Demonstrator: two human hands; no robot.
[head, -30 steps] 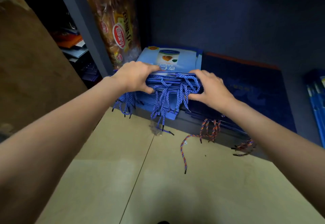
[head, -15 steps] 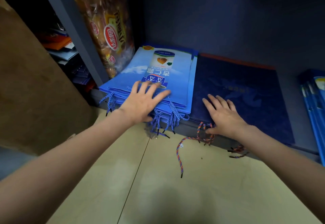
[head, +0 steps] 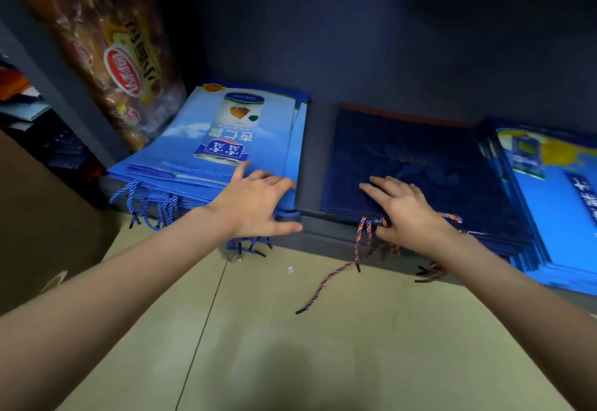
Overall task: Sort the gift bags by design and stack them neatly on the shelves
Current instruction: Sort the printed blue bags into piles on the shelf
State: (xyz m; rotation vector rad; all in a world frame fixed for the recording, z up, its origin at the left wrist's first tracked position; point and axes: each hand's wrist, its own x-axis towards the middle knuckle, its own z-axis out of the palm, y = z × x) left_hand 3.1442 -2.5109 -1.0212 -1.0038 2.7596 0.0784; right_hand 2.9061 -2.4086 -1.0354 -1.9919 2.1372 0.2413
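Note:
A stack of light blue gift bags (head: 200, 149) printed with a can lies flat on the low shelf (head: 311, 158), blue rope handles hanging over the front edge. My left hand (head: 255, 204) rests open on its near right corner, fingers spread. To the right lies a stack of dark navy bags (head: 420, 158) with red, blue and white cords (head: 361, 236). My right hand (head: 407, 210) lies flat on the navy stack's near edge, thumb by the cords. A third stack of blue bags with yellow print (head: 555, 204) sits at the far right.
A clear packet of bread with a red label (head: 109, 52) leans against the grey shelf upright (head: 58, 87) at the left. Beige floor tiles (head: 290, 346) lie in front of the shelf. A brown board (head: 38, 223) stands at the left.
My left hand let go of the blue rope handles and slid right along the light blue stack's near edge. My right hand moved onto the navy stack. The far right stack came into view.

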